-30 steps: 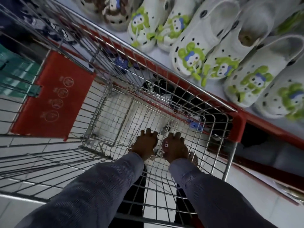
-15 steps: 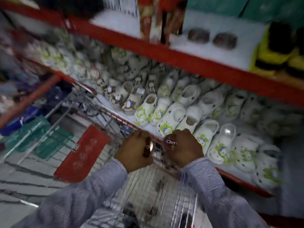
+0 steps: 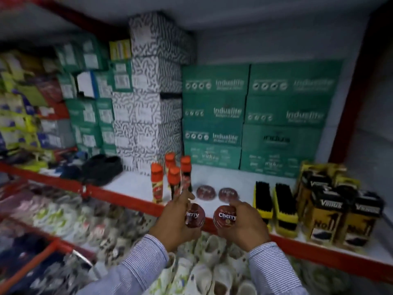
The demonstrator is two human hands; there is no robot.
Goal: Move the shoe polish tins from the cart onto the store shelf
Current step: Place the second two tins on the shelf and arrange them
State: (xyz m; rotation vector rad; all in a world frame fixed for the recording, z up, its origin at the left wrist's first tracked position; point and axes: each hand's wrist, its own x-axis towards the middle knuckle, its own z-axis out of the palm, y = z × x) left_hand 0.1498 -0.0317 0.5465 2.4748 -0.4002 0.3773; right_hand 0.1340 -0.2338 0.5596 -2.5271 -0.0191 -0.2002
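Nearest, at 6 o'clock, white clogs [image 3: 212, 271] fill the lower tier below two striped sleeves. The left hand [image 3: 174, 222] is curled around one shoe polish tin [image 3: 194, 215], and the right hand [image 3: 242, 224] is curled around a second tin [image 3: 225, 216]. Each is held tilted, lid and "Cherry" lettering facing the camera, in front of the red edge of the store shelf [image 3: 127, 198]. Just beyond, at 12 o'clock, two more tins [image 3: 205, 192] lie flat on the shelf, lids up, side by side. Four tins show in all. At 11 o'clock four orange-capped bottles [image 3: 174, 177] stand upright, close beside the left fingers. At 2 o'clock lie two black brushes [image 3: 274, 206] and yellow-and-black cartons [image 3: 331, 207]. Farthest back, green boxes [image 3: 251, 116] and patterned boxes [image 3: 148, 99] are stacked.
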